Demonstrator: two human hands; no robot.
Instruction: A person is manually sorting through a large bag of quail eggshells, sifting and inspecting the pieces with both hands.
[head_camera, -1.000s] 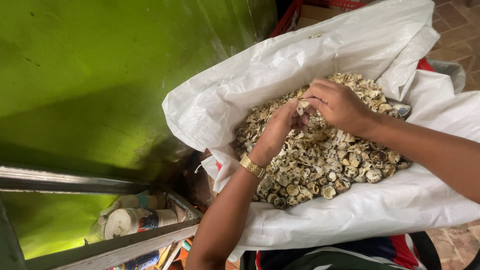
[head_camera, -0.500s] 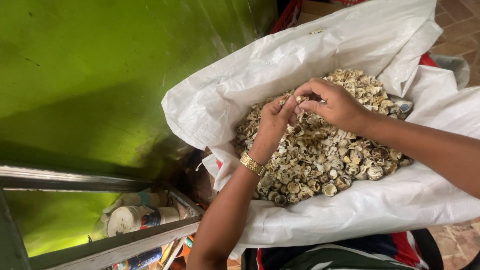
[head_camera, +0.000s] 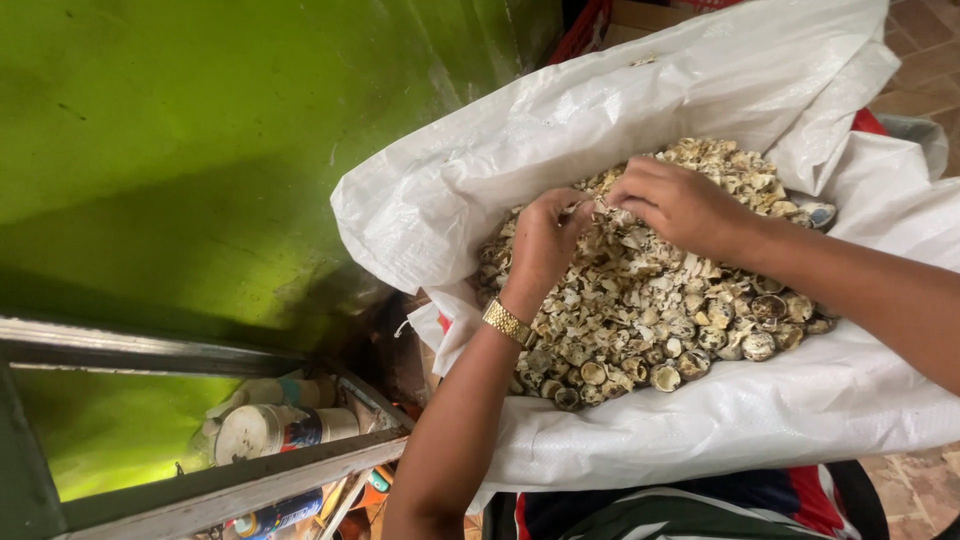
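Both hands have drawn closer: left hand (head_camera: 545, 240) and right hand (head_camera: 680, 205), grips pinching shell pieces (head_camera: 640, 300).

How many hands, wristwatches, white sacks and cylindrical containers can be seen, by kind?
Hands: 2, left hand and right hand, both in the broken shells
Gold wristwatch: 1
White woven sack: 1
Cylindrical container: 1
Total: 5

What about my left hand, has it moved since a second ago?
No, the left hand stays on the shells, same spot against the white sack rim.
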